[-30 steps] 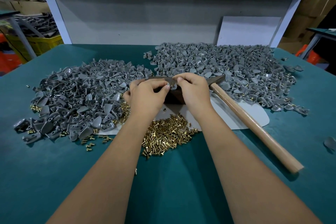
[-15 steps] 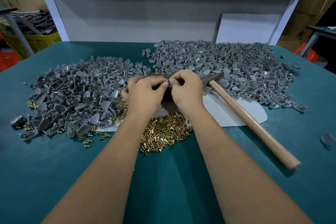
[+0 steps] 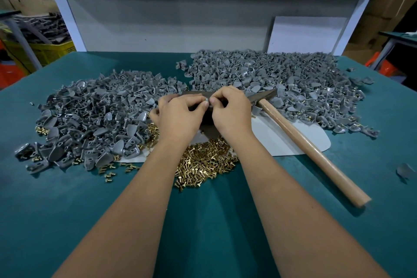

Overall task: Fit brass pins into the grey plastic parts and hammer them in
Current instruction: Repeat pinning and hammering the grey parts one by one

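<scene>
Left hand [image 3: 180,115] and right hand [image 3: 232,110] meet fingertip to fingertip, together pinching one small grey plastic part [image 3: 206,100] above a dark block [image 3: 206,119]. Brass pins [image 3: 203,165] heaped just below; hammer [image 3: 304,140] lies right, untouched.

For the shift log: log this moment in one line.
both hands pinch small grey plastic part | wooden-handled hammer idle on table

Even, dim overhead light, soft shadow beneath the wooden-handled hammer [image 3: 309,142], wide-angle bowing at the edges around it, focus reasonably sharp.
</scene>
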{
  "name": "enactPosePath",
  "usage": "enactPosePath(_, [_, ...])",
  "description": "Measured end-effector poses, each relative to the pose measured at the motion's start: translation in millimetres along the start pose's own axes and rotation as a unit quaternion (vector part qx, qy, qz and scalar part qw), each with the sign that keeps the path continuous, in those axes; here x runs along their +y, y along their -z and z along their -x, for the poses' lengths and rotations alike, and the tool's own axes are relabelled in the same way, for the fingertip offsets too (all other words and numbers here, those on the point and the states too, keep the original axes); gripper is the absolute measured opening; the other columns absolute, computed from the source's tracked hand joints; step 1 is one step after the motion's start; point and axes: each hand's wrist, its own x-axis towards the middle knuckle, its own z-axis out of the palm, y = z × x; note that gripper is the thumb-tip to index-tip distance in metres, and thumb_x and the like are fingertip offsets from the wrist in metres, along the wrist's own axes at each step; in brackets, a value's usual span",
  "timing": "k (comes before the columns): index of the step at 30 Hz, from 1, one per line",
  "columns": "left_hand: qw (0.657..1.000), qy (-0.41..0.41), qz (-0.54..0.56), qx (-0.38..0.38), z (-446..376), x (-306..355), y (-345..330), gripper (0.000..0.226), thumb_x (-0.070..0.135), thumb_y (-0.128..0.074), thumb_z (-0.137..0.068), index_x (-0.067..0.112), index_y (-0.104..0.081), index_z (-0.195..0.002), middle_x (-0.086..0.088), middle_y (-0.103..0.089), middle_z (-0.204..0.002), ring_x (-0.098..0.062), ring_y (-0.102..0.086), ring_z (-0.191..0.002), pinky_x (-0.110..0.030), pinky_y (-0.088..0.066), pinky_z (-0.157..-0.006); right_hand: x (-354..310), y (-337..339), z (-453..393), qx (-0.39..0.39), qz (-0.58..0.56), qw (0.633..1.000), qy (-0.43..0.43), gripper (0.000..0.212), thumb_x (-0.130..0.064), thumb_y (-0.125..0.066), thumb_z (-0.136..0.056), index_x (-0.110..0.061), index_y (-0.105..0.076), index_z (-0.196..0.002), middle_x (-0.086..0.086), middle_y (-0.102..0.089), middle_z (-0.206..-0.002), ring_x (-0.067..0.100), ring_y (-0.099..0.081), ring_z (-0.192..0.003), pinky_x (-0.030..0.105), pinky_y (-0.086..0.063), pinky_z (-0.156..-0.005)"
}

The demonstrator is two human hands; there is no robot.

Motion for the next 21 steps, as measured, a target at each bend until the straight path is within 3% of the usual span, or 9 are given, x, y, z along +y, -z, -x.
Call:
enactPosePath(4, [1.0, -0.009, 0.01, -0.008, 1, -1, 2, 0.015, 0.046, -0.061, -0.092, 0.045, -0.072, -0.101, 0.024, -0.066, -0.113, -0.017, -0.036, -0.131, -0.05, -0.022, -0.105, 4, 7, 1, -0.028, -0.009, 1.0, 0.009, 0.01, -0.014, -0.064, -0.087, -0.018, -0.069, -0.08, -0.01, -0.059, -0.086, 0.013, -0.052, -0.095, 0.031, -0.04, -0.08])
enactPosePath(6, [0.999, -0.009, 0.027, -0.017, -1, -1, 4, 0.016, 0.043, -0.063, -0.091, 0.042, -0.073, -0.104, 0.022, -0.066, -0.115, -0.018, -0.034, -0.132, -0.05, -0.022, -0.109, 5, 11, 1, -0.03, -0.007, 0.999, 0.009, 0.012, -0.017, -0.063, -0.089, -0.021, -0.073, -0.093, -0.011, -0.064, -0.094, 0.01, -0.054, -0.096, 0.031, -0.044, -0.085])
enactPosePath(10, [0.999, 0.009, 0.045, -0.029, 0, 3, 3, 0.013, 0.044, -0.062, -0.092, 0.044, -0.071, -0.1, 0.026, -0.059, -0.116, -0.012, -0.024, -0.129, -0.044, -0.016, -0.108, 5, 28, -5, 0.061, 0.003, 0.998, -0.019, 0.026, -0.017, -0.053, -0.095, -0.026, -0.067, -0.115, -0.011, -0.064, -0.109, 0.006, -0.056, -0.094, 0.027, -0.049, -0.085])
enactPosePath(13, [0.998, 0.012, 0.05, -0.048, 2, 4, 3, 0.016, 0.044, -0.06, -0.093, 0.053, -0.06, -0.08, 0.026, -0.057, -0.119, -0.011, -0.023, -0.131, -0.042, -0.015, -0.104, 18, 54, -6, 0.118, 0.164, 0.978, -0.059, 0.024, -0.02, -0.051, -0.094, -0.022, -0.066, -0.113, -0.004, -0.057, -0.107, 0.015, -0.054, -0.093, 0.033, -0.049, -0.083])
enactPosePath(16, [0.998, 0.01, 0.046, -0.051, 1, 6, 4, 0.021, 0.045, -0.059, -0.093, 0.053, -0.056, -0.073, 0.029, -0.053, -0.113, -0.014, -0.023, -0.132, -0.041, -0.015, -0.102, 34, 73, 4, 0.074, 0.417, 0.902, -0.082, 0.033, -0.032, -0.051, -0.093, -0.009, -0.058, -0.114, 0.015, -0.052, -0.119, 0.031, -0.048, -0.108, 0.039, -0.04, -0.087])
enactPosePath(19, [0.999, 0.002, 0.029, -0.046, 2, 5, 3, 0.015, 0.046, -0.06, -0.092, 0.051, -0.059, -0.078, 0.028, -0.055, -0.112, -0.017, -0.025, -0.13, -0.043, -0.018, -0.105, 34, 74, 6, -0.003, 0.46, 0.878, -0.135, 0.039, -0.032, -0.053, -0.092, -0.004, -0.051, -0.119, 0.018, -0.056, -0.123, 0.036, -0.05, -0.115, 0.04, -0.043, -0.087])
enactPosePath(21, [0.999, -0.002, 0.023, -0.041, 3, 5, 2, 0.015, 0.046, -0.061, -0.092, 0.05, -0.058, -0.078, 0.027, -0.058, -0.117, -0.017, -0.026, -0.13, -0.044, -0.018, -0.105, 34, 72, 3, -0.012, 0.457, 0.878, -0.142, 0.033, -0.021, -0.053, -0.091, -0.003, -0.05, -0.118, 0.018, -0.059, -0.12, 0.035, -0.053, -0.114, 0.038, -0.044, -0.084])
